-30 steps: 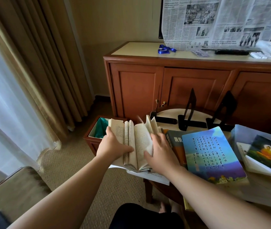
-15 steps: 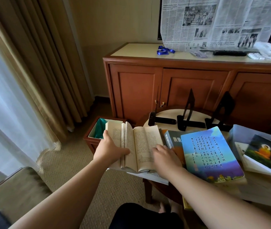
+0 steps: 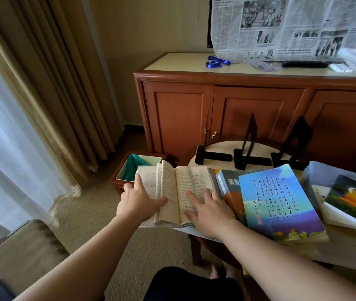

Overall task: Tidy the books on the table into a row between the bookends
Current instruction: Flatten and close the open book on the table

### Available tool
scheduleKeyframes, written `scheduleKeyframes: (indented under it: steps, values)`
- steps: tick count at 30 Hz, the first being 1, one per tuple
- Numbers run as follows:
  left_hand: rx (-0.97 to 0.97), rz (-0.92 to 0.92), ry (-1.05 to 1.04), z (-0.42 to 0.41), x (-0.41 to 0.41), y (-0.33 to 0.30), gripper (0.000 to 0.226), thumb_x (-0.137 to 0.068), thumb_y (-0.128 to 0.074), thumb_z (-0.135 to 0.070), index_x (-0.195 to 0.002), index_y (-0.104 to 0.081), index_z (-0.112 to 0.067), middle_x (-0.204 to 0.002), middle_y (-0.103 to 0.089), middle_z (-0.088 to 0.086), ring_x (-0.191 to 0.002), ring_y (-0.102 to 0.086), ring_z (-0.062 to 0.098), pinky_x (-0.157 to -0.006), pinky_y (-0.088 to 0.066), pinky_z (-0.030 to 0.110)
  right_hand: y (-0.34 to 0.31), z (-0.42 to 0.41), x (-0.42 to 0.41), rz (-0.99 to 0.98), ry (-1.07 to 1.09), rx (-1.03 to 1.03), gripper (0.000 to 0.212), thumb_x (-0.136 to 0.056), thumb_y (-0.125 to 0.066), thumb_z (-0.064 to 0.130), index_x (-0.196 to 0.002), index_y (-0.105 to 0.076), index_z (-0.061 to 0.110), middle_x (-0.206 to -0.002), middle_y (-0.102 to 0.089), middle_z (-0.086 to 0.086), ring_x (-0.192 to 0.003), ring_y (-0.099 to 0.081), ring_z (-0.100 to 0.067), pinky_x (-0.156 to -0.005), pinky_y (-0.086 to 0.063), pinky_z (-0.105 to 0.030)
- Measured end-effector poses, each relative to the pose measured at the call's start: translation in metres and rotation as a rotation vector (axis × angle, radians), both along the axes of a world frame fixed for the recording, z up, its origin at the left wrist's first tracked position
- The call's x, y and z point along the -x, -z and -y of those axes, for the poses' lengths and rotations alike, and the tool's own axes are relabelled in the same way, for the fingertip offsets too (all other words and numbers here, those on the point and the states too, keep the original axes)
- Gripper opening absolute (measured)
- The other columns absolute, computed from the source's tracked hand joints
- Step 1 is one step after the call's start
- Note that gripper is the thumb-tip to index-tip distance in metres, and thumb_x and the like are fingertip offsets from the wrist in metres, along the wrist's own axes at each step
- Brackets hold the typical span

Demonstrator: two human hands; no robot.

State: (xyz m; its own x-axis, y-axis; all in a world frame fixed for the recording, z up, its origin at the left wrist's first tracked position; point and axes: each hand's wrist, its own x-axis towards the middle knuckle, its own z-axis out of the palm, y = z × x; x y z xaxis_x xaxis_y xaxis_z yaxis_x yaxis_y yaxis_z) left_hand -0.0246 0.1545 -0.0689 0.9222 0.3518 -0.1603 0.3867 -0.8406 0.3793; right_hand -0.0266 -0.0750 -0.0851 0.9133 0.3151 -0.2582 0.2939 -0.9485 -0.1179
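Yellowed paper fills the middle of the view: an open book (image 3: 179, 192) lies spread on the near left edge of the round table (image 3: 218, 148), part of it overhanging the rim. The left hand (image 3: 139, 202) rests on its left-hand pages with fingers spread flat and the thumb pressed near the gutter, where a few leaves stand upright; it pins the pages down and is not closed around anything. The right hand (image 3: 208, 210) lies palm down on the right-hand page, fingers splayed and extended, also pressing, not gripping.

Just right of the open book, a dark book with an orange cover (image 3: 227, 185) lies flat, partly covered by a blue book with columns of handwriting (image 3: 279, 200). Further right, a green book showing an orange-robed figure (image 3: 352, 199) sits on top of a stack of pale books.

Three black bookends (image 3: 248, 153) stand at the far side of the table, spaced apart, with no books between them.

Behind the table is a wooden cabinet (image 3: 248, 101), with a newspaper (image 3: 281, 27) hanging above its top and a blue ribbon (image 3: 216, 63) lying on it. A small bin with a green liner (image 3: 134, 168) stands on the carpet to the left, beside the curtains (image 3: 49, 83).
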Motion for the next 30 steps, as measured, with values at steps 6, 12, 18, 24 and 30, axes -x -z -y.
scheduleKeyframes:
  steps: [6,12,18,24,30]
  values:
    - [-0.268,0.116,0.347,0.009,0.001,-0.001,0.1,-0.093,-0.063,-0.056,-0.167,-0.001,-0.03,-0.175,0.001,0.006,-0.161,0.007,0.03,-0.127,0.0,0.061,0.001,-0.001,0.0,0.006,0.007,0.016,0.071,-0.102,-0.015,0.071,-0.162,0.01,0.043,-0.17,-0.005,-0.021,-0.154,-0.006,-0.041,-0.124,-0.017,-0.052]
    - [-0.442,-0.02,0.775,0.049,0.001,-0.002,0.073,-0.103,-0.041,-0.049,-0.166,-0.012,-0.026,-0.166,-0.035,-0.002,-0.159,-0.017,0.026,-0.118,0.014,0.074,0.008,0.001,0.002,0.043,-0.009,0.018,0.067,-0.104,-0.016,0.066,-0.162,0.006,0.04,-0.168,-0.005,-0.024,-0.154,-0.007,-0.044,-0.123,-0.018,-0.052]
    - [-0.523,-0.069,0.827,0.059,-0.026,-0.009,0.1,-0.081,-0.043,-0.09,-0.158,-0.031,-0.027,-0.166,-0.026,0.003,-0.157,-0.017,0.03,-0.112,0.01,0.083,-0.004,0.006,0.007,0.036,-0.046,0.081,0.061,-0.108,-0.034,0.042,-0.162,-0.015,0.021,-0.165,-0.014,-0.025,-0.152,-0.012,-0.044,-0.123,-0.019,-0.048]
    - [-0.533,-0.173,0.872,0.075,-0.034,-0.003,0.103,-0.084,-0.062,-0.078,-0.162,-0.023,-0.023,-0.17,-0.021,0.0,-0.159,-0.005,0.03,-0.122,-0.002,0.069,-0.007,-0.003,-0.017,-0.002,-0.073,0.147,0.071,-0.098,-0.055,0.019,-0.16,-0.023,0.003,-0.168,-0.007,-0.023,-0.155,-0.011,-0.038,-0.128,-0.013,-0.046]
    - [-0.49,-0.237,0.865,0.085,-0.039,-0.007,0.118,-0.079,-0.065,-0.08,-0.165,-0.016,-0.016,-0.169,-0.023,0.004,-0.16,-0.006,0.03,-0.126,-0.013,0.058,-0.006,-0.01,-0.057,-0.124,-0.054,0.121,0.091,-0.099,-0.061,0.016,-0.163,0.003,0.003,-0.171,0.01,-0.017,-0.159,0.005,-0.033,-0.125,-0.017,-0.048]
